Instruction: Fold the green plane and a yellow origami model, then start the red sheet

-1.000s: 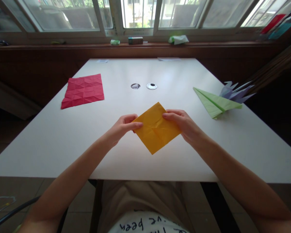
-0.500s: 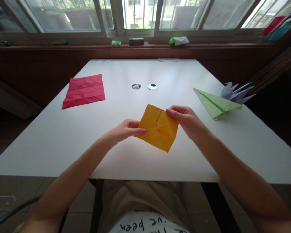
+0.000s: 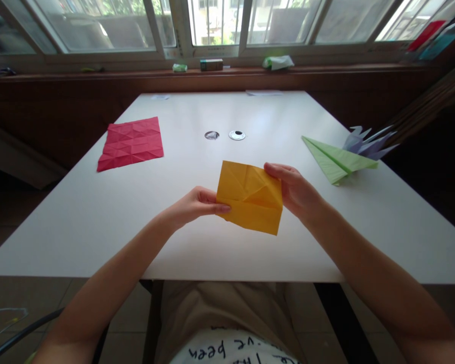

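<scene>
A creased orange paper square (image 3: 249, 197) is held just above the near middle of the white table (image 3: 98, 212). My left hand (image 3: 195, 205) pinches its left edge with thumb and fingers. Along its right edge my right hand (image 3: 293, 189) grips it, fingers curled behind the sheet. The paper stands nearly upright and faces me, and fold lines cross its upper half.
A creased red paper sheet (image 3: 131, 142) lies at the table's left. A folded green paper shape (image 3: 335, 159) and a purple folded shape (image 3: 366, 142) sit at the right edge. Two round cable holes (image 3: 224, 135) are in the table's middle. Small items line the window sill (image 3: 212, 64).
The orange paper has turned clockwise in my hands, from a diamond with a corner pointing down to a nearly level rectangle-like stance. Both hands shifted slightly with it.
</scene>
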Tool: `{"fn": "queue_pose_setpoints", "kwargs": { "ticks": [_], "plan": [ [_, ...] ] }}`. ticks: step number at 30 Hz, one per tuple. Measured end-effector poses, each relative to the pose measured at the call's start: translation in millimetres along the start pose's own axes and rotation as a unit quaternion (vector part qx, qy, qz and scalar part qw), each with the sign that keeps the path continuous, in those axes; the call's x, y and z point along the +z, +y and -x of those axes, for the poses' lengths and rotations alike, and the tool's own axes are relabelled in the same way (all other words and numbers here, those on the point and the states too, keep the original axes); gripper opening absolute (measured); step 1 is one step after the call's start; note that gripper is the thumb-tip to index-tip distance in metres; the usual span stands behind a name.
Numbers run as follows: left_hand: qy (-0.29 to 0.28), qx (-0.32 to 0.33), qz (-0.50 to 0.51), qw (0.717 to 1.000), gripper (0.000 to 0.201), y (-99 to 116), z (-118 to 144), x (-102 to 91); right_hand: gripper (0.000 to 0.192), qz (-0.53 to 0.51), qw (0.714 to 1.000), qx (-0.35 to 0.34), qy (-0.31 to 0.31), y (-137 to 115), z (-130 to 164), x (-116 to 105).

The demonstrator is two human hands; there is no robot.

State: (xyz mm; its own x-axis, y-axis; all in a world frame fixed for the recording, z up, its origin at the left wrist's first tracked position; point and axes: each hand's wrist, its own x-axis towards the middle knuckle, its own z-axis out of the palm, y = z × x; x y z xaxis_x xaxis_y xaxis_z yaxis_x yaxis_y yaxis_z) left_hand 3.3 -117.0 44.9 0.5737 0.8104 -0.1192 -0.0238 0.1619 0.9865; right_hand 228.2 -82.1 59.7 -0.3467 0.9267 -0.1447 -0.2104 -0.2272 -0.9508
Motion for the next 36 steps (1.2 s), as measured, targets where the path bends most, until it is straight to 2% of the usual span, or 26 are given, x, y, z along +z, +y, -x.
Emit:
{"fn": "queue_pose_setpoints", "kwargs": {
  "ticks": [3, 5, 9, 15, 19, 22, 28, 31, 36],
  "plan": [
    [0.024, 0.022, 0.013, 0.999, 0.019, -2.5, -0.6, -2.5, 0.027, -0.004, 1.0, 0.003, 0.008, 0.3, -1.1, 0.5],
    [0.005, 0.01, 0.015, 1.0, 0.016, -3.3, -0.7, -3.6, 0.026, -0.022, 1.0, 0.011, 0.006, 0.5, -0.7, 1.8],
    [-0.035, -0.017, 0.013, 0.999, 0.014, -4.6, -1.7, -3.2, 0.022, -0.057, 0.995, 0.063, -0.055, 1.5, 2.0, 6.2],
    [0.068, 0.036, 0.007, 0.997, 0.013, -9.2, -6.4, -5.1, 0.035, -0.05, 0.995, 0.013, -0.087, 5.0, 3.9, 9.0],
    [0.07, 0.037, 0.0, 0.997, 0.014, -8.7, -6.5, -5.6, 0.025, -0.035, 0.998, 0.009, -0.05, 7.7, 2.6, 8.0],
    [0.068, 0.03, 0.0, 0.997, 0.015, -7.9, -6.2, -4.4, 0.023, -0.057, 0.997, 0.024, -0.052, 7.3, 2.3, 8.7],
    [0.15, 0.044, 0.004, 0.988, 0.019, -9.7, -8.1, -5.7, 0.026, 0.035, 0.998, -0.034, -0.03, 7.0, 2.7, 8.4],
    [0.139, 0.036, 0.015, 0.99, 0.02, -10.5, -8.5, -6.3, 0.023, 0.039, 0.999, -0.027, -0.019, 9.6, 1.0, 5.7],
    [0.097, 0.016, 0.038, 0.994, 0.02, -9.6, -7.5, -5.5, 0.024, 0.01, 0.999, 0.026, -0.027, 10.1, -1.6, 5.1]
  ]
}}
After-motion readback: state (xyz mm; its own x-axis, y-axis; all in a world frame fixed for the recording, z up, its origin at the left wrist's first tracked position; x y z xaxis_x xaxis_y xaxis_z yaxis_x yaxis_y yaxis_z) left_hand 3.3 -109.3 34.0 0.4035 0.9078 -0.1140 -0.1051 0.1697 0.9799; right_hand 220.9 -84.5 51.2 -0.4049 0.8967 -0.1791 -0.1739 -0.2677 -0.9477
